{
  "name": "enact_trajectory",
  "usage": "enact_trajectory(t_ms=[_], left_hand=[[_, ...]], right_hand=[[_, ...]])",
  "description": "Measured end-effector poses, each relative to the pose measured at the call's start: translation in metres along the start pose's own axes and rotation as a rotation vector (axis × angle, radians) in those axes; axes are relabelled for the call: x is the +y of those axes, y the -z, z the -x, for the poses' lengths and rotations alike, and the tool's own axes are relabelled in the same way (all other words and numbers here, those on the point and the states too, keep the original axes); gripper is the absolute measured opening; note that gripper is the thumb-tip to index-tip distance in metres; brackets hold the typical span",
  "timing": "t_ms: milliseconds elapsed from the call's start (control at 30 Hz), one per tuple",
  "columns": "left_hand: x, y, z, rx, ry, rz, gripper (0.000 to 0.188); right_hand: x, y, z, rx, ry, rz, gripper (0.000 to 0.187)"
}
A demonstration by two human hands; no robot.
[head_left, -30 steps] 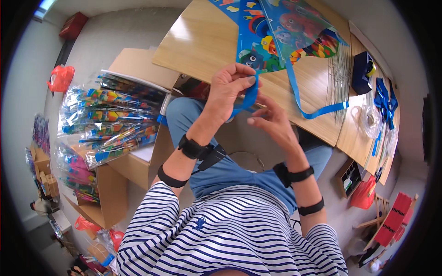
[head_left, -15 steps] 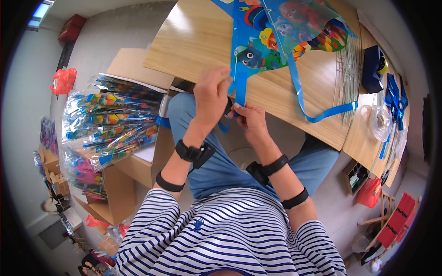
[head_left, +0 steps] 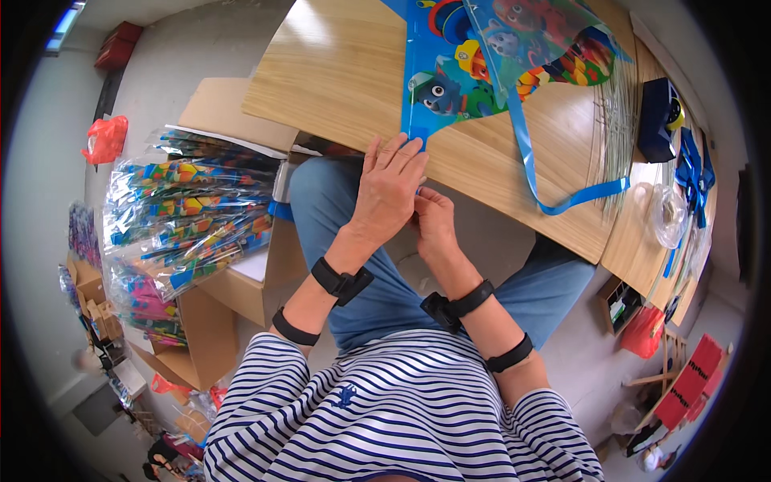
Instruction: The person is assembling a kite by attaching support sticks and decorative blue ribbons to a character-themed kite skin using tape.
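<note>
A blue plastic kite (head_left: 446, 92) with cartoon figures lies on the wooden table, its narrow corner at the front edge. Over that corner my left hand (head_left: 387, 186) lies with fingers stretched out, touching the plastic. Just right of it and lower, below the table edge, my right hand (head_left: 434, 221) is closed. Its fingertips are tucked partly behind my left hand, so what they pinch is hidden. A loose blue ribbon (head_left: 526, 157) trails from the kite across the table to the right.
Thin clear rods (head_left: 604, 153) lie along the table's right side, near a dark blue box (head_left: 657, 120), a clear tape roll (head_left: 668, 215) and blue ribbons (head_left: 695, 181). At left, a cardboard box (head_left: 210, 353) holds several bagged printed packs (head_left: 193, 207).
My left hand has come down and right, its fingers straightening over the kite's corner. The blue strip that hung between my hands is now covered. My right hand has shifted slightly down and left.
</note>
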State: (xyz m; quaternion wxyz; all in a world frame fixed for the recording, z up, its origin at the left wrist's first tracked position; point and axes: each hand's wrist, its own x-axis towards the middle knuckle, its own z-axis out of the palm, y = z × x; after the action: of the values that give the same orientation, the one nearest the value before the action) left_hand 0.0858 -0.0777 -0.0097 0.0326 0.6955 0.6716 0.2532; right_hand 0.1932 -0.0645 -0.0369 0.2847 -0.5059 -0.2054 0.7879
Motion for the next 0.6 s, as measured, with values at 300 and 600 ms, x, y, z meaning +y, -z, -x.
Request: enact_trajectory(t_ms=[300,600], left_hand=[[0.004,0.000,-0.003,0.004,0.016,-0.029,0.033],[0.003,-0.003,0.001,-0.004,0.011,-0.027,0.034]], right_hand=[[0.002,0.012,-0.004,-0.071,-0.018,0.102,0.012],[0.009,0.010,-0.004,-0.059,-0.017,0.071,0.014]])
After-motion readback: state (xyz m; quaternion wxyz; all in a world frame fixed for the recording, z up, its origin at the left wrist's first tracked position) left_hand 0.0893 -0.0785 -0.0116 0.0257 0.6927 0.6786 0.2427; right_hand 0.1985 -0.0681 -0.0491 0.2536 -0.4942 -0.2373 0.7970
